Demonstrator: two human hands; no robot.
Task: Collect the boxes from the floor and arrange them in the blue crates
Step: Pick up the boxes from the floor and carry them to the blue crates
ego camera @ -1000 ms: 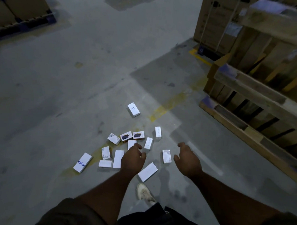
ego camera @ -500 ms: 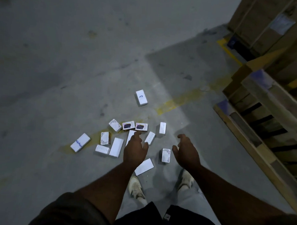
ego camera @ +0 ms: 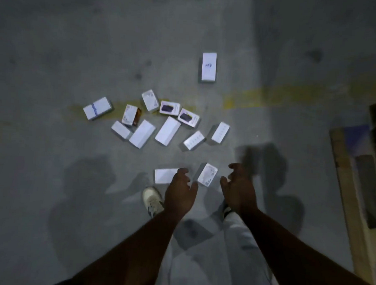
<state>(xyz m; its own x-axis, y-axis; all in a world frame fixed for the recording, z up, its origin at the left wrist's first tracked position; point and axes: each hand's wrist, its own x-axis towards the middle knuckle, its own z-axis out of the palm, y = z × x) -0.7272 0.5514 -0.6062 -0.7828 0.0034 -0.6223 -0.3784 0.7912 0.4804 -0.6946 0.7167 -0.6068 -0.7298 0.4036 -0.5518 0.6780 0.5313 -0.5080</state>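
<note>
On concrete floor (ego camera: 57, 50), 12 o'clock of hands: small white boxes (ego camera: 167, 130), 13 counted, two w/ dark prints. Left hand (ego camera: 180, 191) & right hand (ego camera: 239, 187) loosely curled, holding nothing.

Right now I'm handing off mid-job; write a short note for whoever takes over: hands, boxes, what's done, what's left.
Left hand: empty, fingers loosely curled, above the floor by the plain box.
Right hand: empty, fingers loosely curled, just right of the printed box.
Boxes: thirteen on the floor; a main cluster ahead, one lone box farther out, two by the hands.
Done: nothing picked up in this view; no blue crates visible.
Left: collect every box and arrange them in the crates. A wooden pallet lies to the right.
</note>
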